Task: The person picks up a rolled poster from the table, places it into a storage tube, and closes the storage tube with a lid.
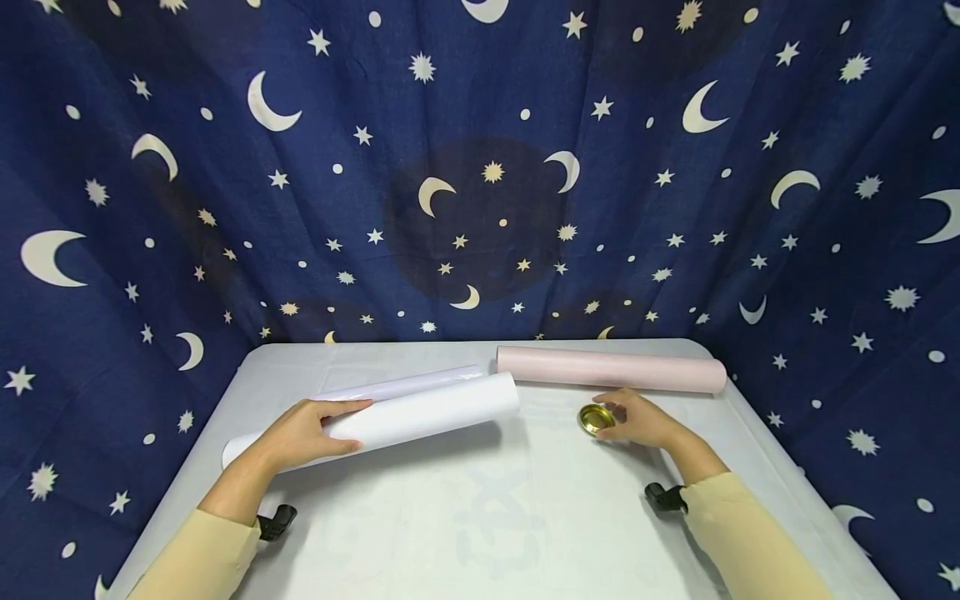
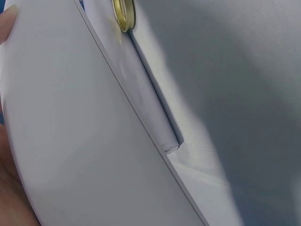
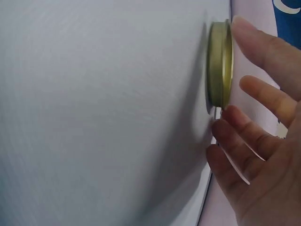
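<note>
Toward the left end of a smooth white roll, the left hand grips from above, thumb on the near side and fingers over the top. To the right, the right hand has its fingers loosely bent and spread about the rim of a small gold dish, at the right of the middle and toward the back; whether they actually pinch it I cannot tell. The dish is round, shallow and shiny, with a thin raised rim. The white roll is long and thick, wider than its neighbour, and lies at a slant; its right end is lifted, with a shadow below. Just behind it is a slimmer lavender roll, glossy and partly hidden, since the white one stands in front of its near side. Farther back on the right, beyond the dish, a pale pink roll lies nearly level along the rear edge. Past the wrists come black wrist mounts and cream sleeves. Beneath everything, a white-covered table with rounded back corners carries faint greyish marks near its middle. Navy curtains patterned with pale moons, stars and dots enclose the back and both sides.
</note>
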### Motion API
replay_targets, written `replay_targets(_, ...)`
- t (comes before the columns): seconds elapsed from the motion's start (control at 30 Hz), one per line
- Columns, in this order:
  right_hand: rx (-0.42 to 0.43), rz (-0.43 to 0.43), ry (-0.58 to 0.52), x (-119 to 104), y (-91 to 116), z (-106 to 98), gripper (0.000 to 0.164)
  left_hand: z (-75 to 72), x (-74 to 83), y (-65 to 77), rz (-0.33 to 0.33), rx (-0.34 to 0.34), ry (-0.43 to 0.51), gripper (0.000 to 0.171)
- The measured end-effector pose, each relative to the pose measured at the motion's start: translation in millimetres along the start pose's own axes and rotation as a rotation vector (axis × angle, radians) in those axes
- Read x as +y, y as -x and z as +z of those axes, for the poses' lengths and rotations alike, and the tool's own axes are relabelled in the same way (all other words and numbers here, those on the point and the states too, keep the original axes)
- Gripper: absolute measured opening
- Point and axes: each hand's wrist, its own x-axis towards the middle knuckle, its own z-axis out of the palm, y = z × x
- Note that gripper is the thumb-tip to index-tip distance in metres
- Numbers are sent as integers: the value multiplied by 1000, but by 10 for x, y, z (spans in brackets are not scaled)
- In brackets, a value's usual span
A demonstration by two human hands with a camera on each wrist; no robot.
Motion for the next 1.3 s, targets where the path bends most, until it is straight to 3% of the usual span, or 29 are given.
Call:
replay_targets(0.57, -7, 39, 130, -54, -105, 97, 71, -5, -32, 35, 7, 11, 14, 64)
replay_targets(1.13, 31, 59, 78, -151, -14, -63, 75, 24, -51, 52, -8, 16, 34, 65)
replay_targets(1.3, 37, 23, 66, -252, 12, -142, 70, 19, -49, 42, -14, 18, 26, 64)
